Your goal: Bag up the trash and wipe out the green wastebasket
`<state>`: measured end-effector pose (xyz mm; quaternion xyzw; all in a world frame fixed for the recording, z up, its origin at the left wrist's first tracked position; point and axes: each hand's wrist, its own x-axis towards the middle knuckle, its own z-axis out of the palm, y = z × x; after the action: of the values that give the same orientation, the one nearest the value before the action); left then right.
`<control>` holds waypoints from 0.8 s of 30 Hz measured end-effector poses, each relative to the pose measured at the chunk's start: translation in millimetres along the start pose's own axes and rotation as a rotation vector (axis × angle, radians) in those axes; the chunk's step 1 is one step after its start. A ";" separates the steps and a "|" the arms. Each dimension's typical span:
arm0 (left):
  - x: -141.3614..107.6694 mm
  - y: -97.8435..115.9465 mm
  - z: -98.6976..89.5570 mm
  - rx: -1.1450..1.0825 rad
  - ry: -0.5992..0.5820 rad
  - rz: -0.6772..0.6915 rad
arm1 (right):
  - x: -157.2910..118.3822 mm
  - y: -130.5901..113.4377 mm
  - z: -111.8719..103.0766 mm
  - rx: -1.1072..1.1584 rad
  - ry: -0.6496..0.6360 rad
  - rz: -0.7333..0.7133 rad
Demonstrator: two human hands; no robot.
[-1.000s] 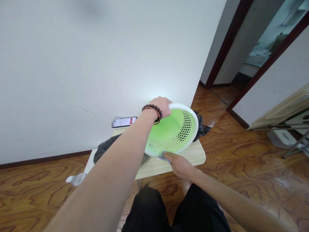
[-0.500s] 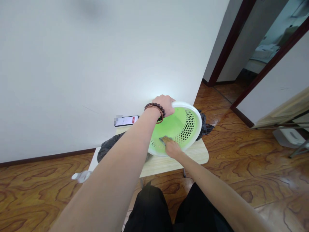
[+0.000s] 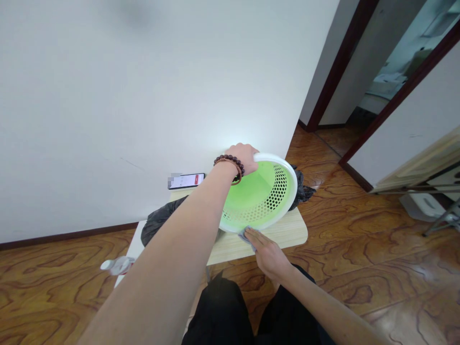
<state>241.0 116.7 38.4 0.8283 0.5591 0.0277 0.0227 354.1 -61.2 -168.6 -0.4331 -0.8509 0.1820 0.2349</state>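
A green plastic basket (image 3: 251, 189) with a white rim and rows of holes is tilted, its mouth facing me, over a small light-wood table (image 3: 287, 231). My left hand (image 3: 244, 157), with a beaded bracelet at the wrist, is closed around the far part of the rim. At the near rim, my right hand (image 3: 268, 251) presses a small grey cloth (image 3: 246, 235) against the edge between its fingers. The left forearm hides the basket's left side.
A phone (image 3: 187, 180) lies at the table's back by the wall. Black plastic bags (image 3: 158, 220) show left of the basket and behind its right side. A clear bottle (image 3: 120, 265) lies at the left on a white surface. A doorway opens at right.
My right hand has moved with the cloth from inside the basket out to its near rim, toward me. The left hand keeps its hold on the far rim.
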 end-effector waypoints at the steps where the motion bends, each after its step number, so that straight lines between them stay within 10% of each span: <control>1: 0.2 0.1 0.4 -0.005 0.002 0.008 | 5.4 0.2 -3.6 0.018 0.030 0.037; 7: 1.0 0.2 1.6 -0.016 0.001 0.029 | 74.7 26.4 -7.2 0.026 0.168 0.176; 12: -0.4 0.9 0.7 -0.005 0.003 0.032 | 118.5 51.4 24.5 -0.012 0.016 0.282; 24: 1.8 1.7 2.5 -0.058 0.033 0.058 | 56.3 7.7 23.8 0.080 0.047 0.138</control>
<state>243.5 117.7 36.1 0.8427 0.5340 0.0580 0.0366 316.9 -13.1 -178.5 -0.4853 -0.8053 0.2213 0.2588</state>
